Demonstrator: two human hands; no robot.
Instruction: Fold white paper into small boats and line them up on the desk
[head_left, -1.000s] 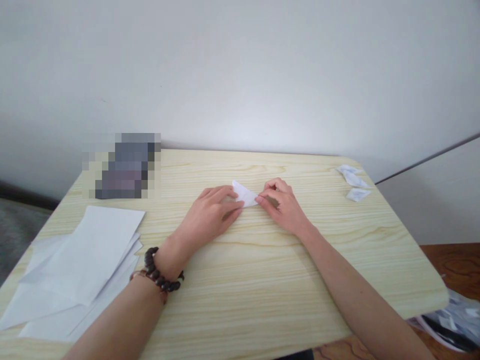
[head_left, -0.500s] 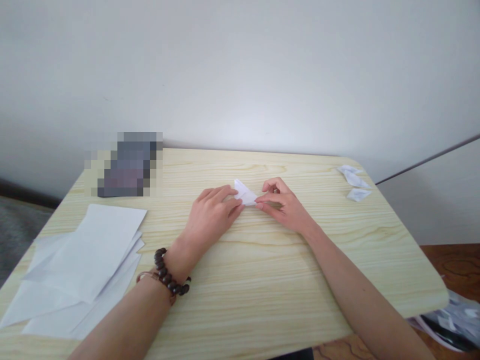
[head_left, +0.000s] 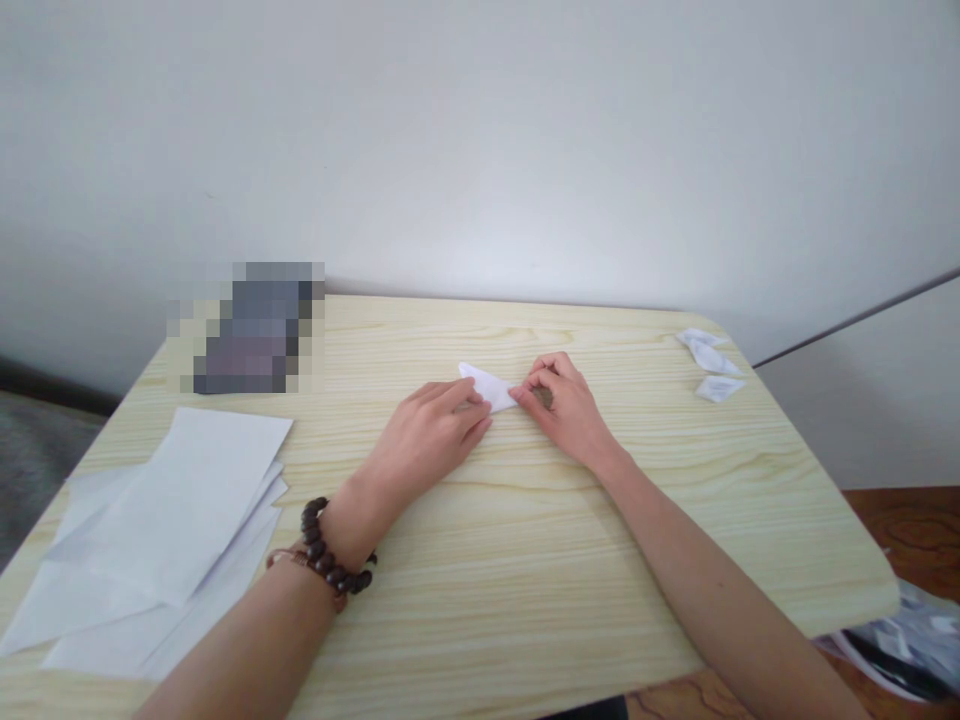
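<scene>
Toward the left edge of the table (head_left: 525,560), near the front corner, loose white sheets (head_left: 195,500), overlapping and skewed. Beyond, by the back left corner, a dark flat slab (head_left: 255,340), blurred into large squares. Right of the sheets, a dark beaded bracelet (head_left: 322,555) around the left wrist. At mid-table, nearer the back edge than the front, the left hand (head_left: 427,435), palm down, fingers bent, tips on the left part of a small white folded paper (head_left: 495,388), thumb close to the near side; unclear whether pinching or only pressing. Paper between the two hands, one corner jutting past the left fingertips toward the back edge. At the paper's right tip, the right hand (head_left: 566,410), thumb and index finger closed in a pinch on that end, no gap visible. Close to the back right corner, small folded pieces (head_left: 712,365), well apart from both hands.
</scene>
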